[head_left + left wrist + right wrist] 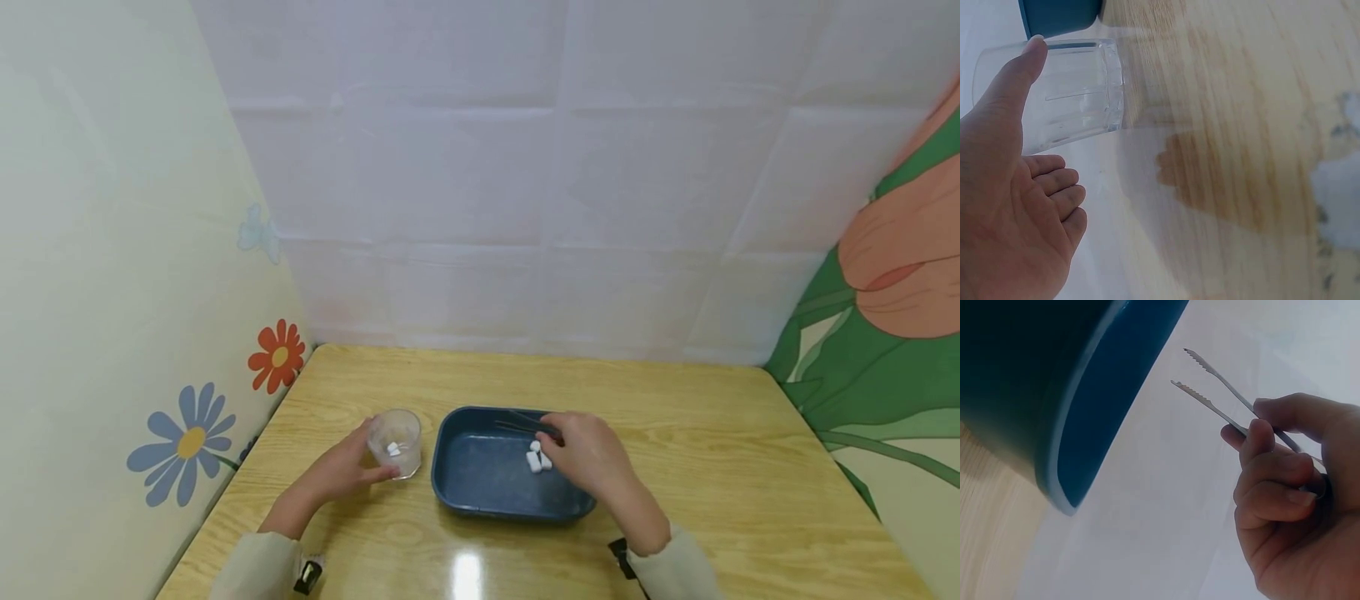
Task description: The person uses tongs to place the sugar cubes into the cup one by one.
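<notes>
My left hand holds a clear glass standing on the table, thumb along its near side and fingers around the far side. A small white piece shows inside the glass. My right hand grips metal tongs over the right part of a dark blue tray. Serrated tips of the tongs are spread apart with nothing between them in the right wrist view. Below that hand, several small white marshmallow-like pieces lie in the tray, partly covered by the fingers.
The wood-grain table extends past the tray on both sides. A white sheet hangs behind it. Flower-patterned panels border the left and right. The tray's raised wall stands just right of the glass.
</notes>
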Tool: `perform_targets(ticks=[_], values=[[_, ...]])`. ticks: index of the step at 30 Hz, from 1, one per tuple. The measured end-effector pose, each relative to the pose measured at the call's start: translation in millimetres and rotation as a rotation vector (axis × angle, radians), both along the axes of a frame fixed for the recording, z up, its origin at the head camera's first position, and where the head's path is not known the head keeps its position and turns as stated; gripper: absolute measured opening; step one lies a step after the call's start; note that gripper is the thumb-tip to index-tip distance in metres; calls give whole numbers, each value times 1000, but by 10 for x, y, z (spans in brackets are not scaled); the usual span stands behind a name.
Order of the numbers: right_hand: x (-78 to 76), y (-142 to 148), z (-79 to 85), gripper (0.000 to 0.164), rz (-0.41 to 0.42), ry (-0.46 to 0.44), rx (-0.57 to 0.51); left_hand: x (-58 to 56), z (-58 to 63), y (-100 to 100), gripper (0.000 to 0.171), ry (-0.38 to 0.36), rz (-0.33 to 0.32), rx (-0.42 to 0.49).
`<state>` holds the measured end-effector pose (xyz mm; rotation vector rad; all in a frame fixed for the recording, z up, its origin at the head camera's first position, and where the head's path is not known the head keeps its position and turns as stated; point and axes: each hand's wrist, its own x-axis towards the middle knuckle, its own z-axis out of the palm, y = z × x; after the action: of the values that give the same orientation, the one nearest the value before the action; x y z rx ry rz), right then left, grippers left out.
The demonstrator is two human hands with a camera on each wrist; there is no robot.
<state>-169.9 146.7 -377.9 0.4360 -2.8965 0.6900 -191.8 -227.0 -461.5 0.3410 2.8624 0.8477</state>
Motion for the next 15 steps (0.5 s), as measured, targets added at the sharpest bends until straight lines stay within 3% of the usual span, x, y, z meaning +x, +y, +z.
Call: perform_targets(ticks=[15], values=[[31,83,-32,20,-27,-24,12,8,7,12,101,-3,3,1]])
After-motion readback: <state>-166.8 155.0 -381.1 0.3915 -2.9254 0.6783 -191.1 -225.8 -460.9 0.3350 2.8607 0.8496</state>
